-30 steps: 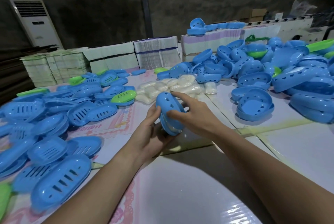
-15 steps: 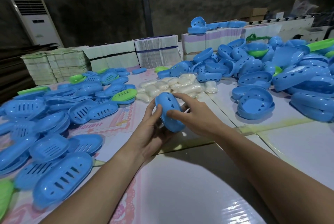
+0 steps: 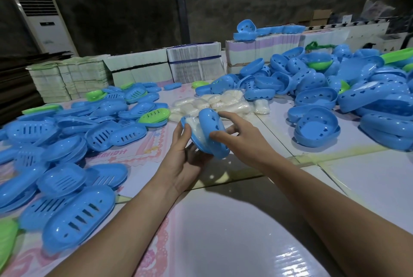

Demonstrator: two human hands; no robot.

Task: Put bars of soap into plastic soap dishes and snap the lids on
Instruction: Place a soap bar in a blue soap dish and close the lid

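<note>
The counter point(image 3: 223, 243) is crowded: a heap of blue dishes with heart-shaped holes point(image 3: 317, 89) on the right, a spread of slotted blue lids point(image 3: 73, 216) on the left, and a small pile of wrapped soap bars point(image 3: 214, 102) at the middle back, all within a short reach of the hands. That crowding is a risk in itself — a dropped piece would fall among loose parts and could knock more of them about.

Above the counter the left hand point(image 3: 183, 160) cups a blue lid point(image 3: 196, 138) from below, fingers curled round its rim, with a wrapped bar of soap point(image 3: 193, 126) lying white in it. The right hand point(image 3: 241, 140) pinches a blue dish point(image 3: 212, 124) between thumb and fingers, set at a slant over the bar, so the two halves gape on the far side and are not yet snapped.

The likeliest trouble, as I judge it, is the wrapper catching between the rims, or the bar sitting off-centre, so that the halves will not close. Pressing while the dish is tilted could make one edge catch and the other spring out, and the smooth plastic could slip from either grip.

For writing — pink characters are printed on the sheet point(image 3: 134, 153) under the lids, too blurred to read; no brand can be made out on the soap or the dishes
</note>
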